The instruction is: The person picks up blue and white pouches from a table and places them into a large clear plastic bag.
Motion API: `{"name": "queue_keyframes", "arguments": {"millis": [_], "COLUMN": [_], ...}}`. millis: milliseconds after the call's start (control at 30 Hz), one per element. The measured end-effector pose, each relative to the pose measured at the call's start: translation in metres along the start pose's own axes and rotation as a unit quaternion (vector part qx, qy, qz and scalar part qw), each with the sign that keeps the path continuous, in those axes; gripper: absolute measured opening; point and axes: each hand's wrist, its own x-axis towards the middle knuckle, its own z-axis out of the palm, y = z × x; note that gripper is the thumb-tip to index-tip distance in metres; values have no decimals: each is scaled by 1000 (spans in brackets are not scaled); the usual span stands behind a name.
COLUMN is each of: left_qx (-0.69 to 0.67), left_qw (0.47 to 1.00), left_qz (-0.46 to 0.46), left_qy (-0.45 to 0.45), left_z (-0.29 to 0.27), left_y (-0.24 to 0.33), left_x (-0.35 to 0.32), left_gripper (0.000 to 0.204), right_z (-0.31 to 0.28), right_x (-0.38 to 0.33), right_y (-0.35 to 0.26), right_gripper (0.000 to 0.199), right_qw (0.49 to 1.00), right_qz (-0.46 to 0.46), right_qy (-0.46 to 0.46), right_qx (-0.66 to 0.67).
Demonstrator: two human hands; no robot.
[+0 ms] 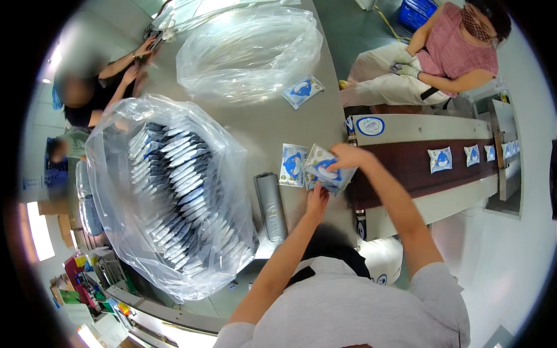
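Observation:
Several white and blue sachets (335,178), each with a blue cartoon figure, are bunched between my two hands at the table's right edge. My right hand (351,156) grips them from above, its thumb lying on the top one. From the near side, my left hand (317,199) pinches their lower edge. Flat on the table, just left of the bunch, lies another sachet (292,165). Further left, a big clear plastic bag (235,165) bulges with rows of stacked sachets (185,168). A folded grey plastic roll (270,207) rests between that bag and my left forearm.
To the right, a conveyor with a dark belt (406,165) carries sachets (440,159) in a line. A second clear bag (249,58) and a lone sachet (303,91) lie on the metal table (264,124). One gloved person sits beyond the conveyor; others are across the table at left.

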Motion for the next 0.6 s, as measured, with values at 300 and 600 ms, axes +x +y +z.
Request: {"name": "queue_keyframes", "arguments": {"millis": [300, 600], "left_qx": [14, 443], "left_qw": [992, 823], "left_qz": [-112, 263], "left_qy": [-61, -238], "left_z": [-1, -18], "left_y": [27, 106], "left_x": [-52, -196], "left_gripper": [46, 63], "right_z": [85, 78], "right_x": [-34, -94], "right_y": [-40, -147], "right_gripper": [104, 90], "right_qw": [983, 918], "right_qz": [168, -133], "right_qy": [67, 145], "right_qx": [34, 343]}}
